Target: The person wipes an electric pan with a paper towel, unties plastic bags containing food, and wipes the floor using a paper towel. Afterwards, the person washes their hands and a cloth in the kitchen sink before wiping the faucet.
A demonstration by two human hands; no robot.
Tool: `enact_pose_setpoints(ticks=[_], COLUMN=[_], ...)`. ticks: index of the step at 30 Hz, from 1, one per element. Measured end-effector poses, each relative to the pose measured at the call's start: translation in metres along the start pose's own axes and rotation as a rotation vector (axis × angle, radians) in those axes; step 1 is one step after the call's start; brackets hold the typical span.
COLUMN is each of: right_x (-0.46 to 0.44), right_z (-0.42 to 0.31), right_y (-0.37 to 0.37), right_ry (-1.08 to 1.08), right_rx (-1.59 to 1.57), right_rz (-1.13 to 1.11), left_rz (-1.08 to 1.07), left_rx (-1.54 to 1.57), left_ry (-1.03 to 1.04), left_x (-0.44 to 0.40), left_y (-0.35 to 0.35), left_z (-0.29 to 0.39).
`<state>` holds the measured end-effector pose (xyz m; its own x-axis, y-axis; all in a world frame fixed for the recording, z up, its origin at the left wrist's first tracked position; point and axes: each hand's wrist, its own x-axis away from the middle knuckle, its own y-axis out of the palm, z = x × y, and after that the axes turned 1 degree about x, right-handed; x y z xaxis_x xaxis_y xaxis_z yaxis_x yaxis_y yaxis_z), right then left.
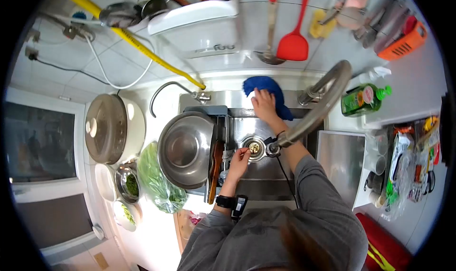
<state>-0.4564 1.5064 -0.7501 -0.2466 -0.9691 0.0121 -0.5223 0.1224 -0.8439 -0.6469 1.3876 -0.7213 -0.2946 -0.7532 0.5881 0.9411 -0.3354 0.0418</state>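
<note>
My right hand is on a dark blue cloth at the back rim of the sink, its fingers bent over the fabric. Lower down, my left hand is over the sink, thumb and fingers drawn together beside the drain strainer. Whatever lies between those fingertips is too small to make out. Yellowish bits show inside the strainer. The curved faucet arches over my right forearm. To the left of my left hand, a large metal bowl leans in a rack, with a wooden-handled tool alongside.
On the left counter stand a lidded pot, a bag of greens and small bowls with chopped greens. A green soap bottle is at the right. A red spatula and a ladle hang on the wall.
</note>
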Motion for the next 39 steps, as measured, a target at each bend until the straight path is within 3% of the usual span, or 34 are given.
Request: enact_pose_setpoints(ticks=[4,6,8,12,16,20,22,24,26,27,29,32,34,36,37,39], right_x=[-0.006,-0.007,-0.010,-0.008,0.013,0.063,0.093,0.120,0.138,0.143,0.154,0.167,0.172,0.176,0.174,0.174], right_z=[-0.052,-0.062,-0.077,-0.065,-0.020,0.001,-0.006,-0.017,-0.022,-0.024,-0.026,-0.056,-0.076,-0.099,-0.104,-0.111], right_y=[0.034,0.035,0.038,0.031,0.013,-0.020,-0.040,-0.056,-0.070,-0.070,-0.068,-0.098,-0.108,-0.132,-0.139,-0.145], right_ry=[-0.365,-0.406,-0.536,-0.546,-0.323,-0.324,-0.388,-0.428,-0.133,-0.143,0.035,-0.129,-0.154,-0.225,-0.229,-0.259], right_rx=[-0.087,-0.083,-0.212,-0.249,-0.128,-0.080,-0.359,-0.410,-0.724,-0.726,-0.989,-1.013,-1.158,-1.154,-1.154,-1.160], right_rz=[-0.106,-0.053,-0.226,-0.126,0.080,0.202,0.020,0.017,-0.309,-0.311,-0.583,-0.619,-0.664,-0.650,-0.652,-0.655], left_rz=[0.064,0.075,0.086,0.108,0.126,0.086,0.083,0.119,0.088,0.071,0.029,0.028,0.163,0.050,0.067,0.082], left_rx=[0.047,0.006,0.055,0.020,0.010,-0.075,-0.174,-0.354,-0.378,-0.475,-0.599,-0.594,-0.778,-0.663,-0.409,-0.388], left_ry=[-0.006,-0.002,-0.019,0.009,0.059,0.220,0.246,0.480,0.505,0.554,0.637,0.535,0.584,0.621,0.628,0.591], left_x=[0.003,0.003,-0.004,-0.008,0.003,0.001,0.004,0.016,0.037,0.044,0.047,0.056,0.063,0.058,0.082,0.093], left_y=[-0.014,-0.017,-0.024,-0.031,-0.028,-0.029,-0.026,-0.022,-0.016,-0.014,-0.013,-0.011,-0.012,-0.022,-0.016,-0.022], left_z=[0.005,0.000,-0.011,-0.012,0.012,0.005,0.007,0.018,0.040,0.048,0.045,0.036,0.031,0.027,0.048,0.054])
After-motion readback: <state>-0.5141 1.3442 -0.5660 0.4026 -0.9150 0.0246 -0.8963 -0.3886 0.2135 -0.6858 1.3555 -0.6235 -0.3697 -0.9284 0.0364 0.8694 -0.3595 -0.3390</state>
